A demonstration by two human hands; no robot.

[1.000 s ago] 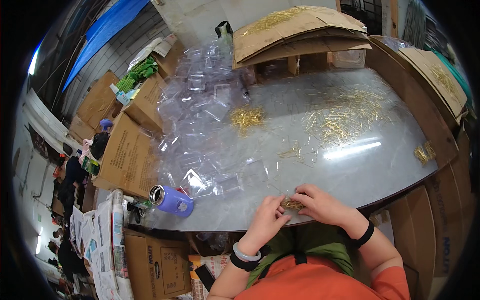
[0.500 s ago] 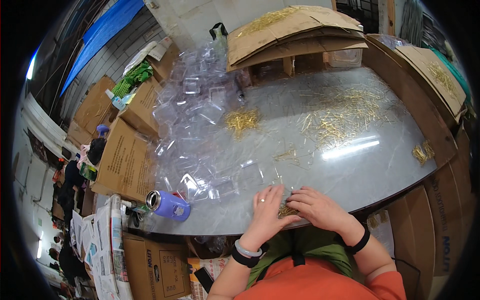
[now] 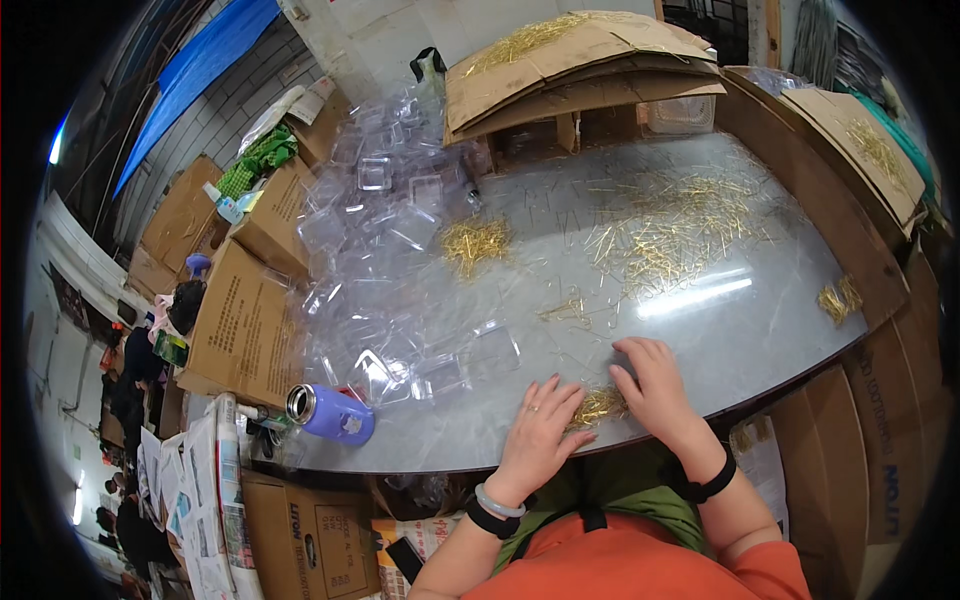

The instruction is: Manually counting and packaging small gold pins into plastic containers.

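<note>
Here, thin gold pins (image 3: 600,406) lie bunched between both hands

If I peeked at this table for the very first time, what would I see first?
Probably the shiny gold pins scattered across the far right of the grey table, with a small bunch lying between the left hand and right hand at the near edge. Then the heap of clear plastic boxes on the left, and the purple bottle lying on its side near it.
</note>
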